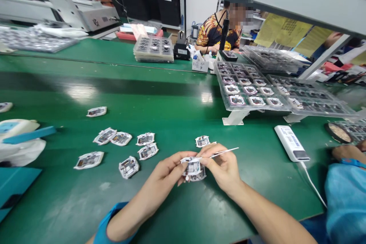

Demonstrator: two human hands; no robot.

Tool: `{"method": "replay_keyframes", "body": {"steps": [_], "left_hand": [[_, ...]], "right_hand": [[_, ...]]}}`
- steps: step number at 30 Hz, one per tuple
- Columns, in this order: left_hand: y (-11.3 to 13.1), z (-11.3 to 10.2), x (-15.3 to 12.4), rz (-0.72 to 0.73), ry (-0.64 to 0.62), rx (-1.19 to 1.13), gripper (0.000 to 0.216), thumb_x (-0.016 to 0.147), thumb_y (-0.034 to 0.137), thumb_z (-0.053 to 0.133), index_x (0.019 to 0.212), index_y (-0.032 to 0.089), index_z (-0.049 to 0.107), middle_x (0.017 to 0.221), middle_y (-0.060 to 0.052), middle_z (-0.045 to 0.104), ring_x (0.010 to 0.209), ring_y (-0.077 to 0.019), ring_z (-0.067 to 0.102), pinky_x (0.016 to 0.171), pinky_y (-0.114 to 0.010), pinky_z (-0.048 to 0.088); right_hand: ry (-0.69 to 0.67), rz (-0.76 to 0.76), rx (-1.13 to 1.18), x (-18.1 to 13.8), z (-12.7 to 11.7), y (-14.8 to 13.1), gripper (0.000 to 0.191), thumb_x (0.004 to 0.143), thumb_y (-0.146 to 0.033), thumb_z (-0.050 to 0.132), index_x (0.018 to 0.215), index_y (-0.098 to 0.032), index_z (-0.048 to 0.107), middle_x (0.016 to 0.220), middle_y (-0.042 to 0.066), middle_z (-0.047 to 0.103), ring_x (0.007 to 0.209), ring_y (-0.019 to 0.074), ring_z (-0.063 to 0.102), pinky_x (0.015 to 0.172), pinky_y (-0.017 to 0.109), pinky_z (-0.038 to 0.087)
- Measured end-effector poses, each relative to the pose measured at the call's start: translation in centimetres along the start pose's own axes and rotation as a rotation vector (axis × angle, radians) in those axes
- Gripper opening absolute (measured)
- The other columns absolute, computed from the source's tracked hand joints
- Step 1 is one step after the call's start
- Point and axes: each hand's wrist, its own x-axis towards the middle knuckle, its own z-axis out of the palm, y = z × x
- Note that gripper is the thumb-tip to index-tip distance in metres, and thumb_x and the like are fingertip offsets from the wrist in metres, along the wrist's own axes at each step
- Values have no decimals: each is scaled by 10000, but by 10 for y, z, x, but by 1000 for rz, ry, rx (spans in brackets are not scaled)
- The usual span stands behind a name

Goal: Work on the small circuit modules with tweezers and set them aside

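My left hand (164,175) is closed on a white-framed electronic module (194,167) with a small circuit board inside. A second similar piece seems to lie just under it, partly hidden. Between the fingers of my right hand (224,167) is a slim pale tool (225,151) that looks like tweezers, one end sticking out to the right. Its other end is hidden by the fingers at the module's upper edge. Just behind my right hand, another module (202,141) rests on the green table. Several more modules (121,138) lie scattered to the left of my hands.
Clear plastic trays (251,84) of modules stand on white brackets at the right. A white device (291,143) with a cable lies below them. Blue-sleeved person's arm (344,194) is at the right edge. Stacked trays (153,48) and another person (214,30) are at the back.
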Motion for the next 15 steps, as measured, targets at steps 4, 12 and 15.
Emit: {"method": "replay_keyframes", "body": {"steps": [4, 12, 15], "left_hand": [[-3, 0, 1, 5, 43, -95, 315, 853, 405, 597, 1043, 160, 657, 698, 4, 602, 596, -134, 467, 538, -252, 368], [0, 5, -2, 12, 118, -228, 246, 858, 400, 607, 928, 169, 654, 723, 7, 592, 582, -129, 509, 526, -252, 417], [-2, 7, -2, 28, 107, -188, 245, 881, 408, 585, 907, 172, 644, 713, 14, 575, 572, -123, 501, 523, -247, 417]], "right_hand": [[59, 68, -30, -1, -1, 0, 84, 779, -152, 732, 801, -227, 703, 790, 2, 734, 771, 166, 693, 732, 295, 532], [180, 143, -141, -3, -2, 4, 66, 764, -207, 745, 821, -207, 710, 814, 24, 755, 782, 182, 699, 751, 304, 541], [179, 149, -127, -3, 0, 6, 63, 745, -211, 752, 788, -199, 708, 791, 29, 753, 769, 185, 701, 742, 305, 546]]}}
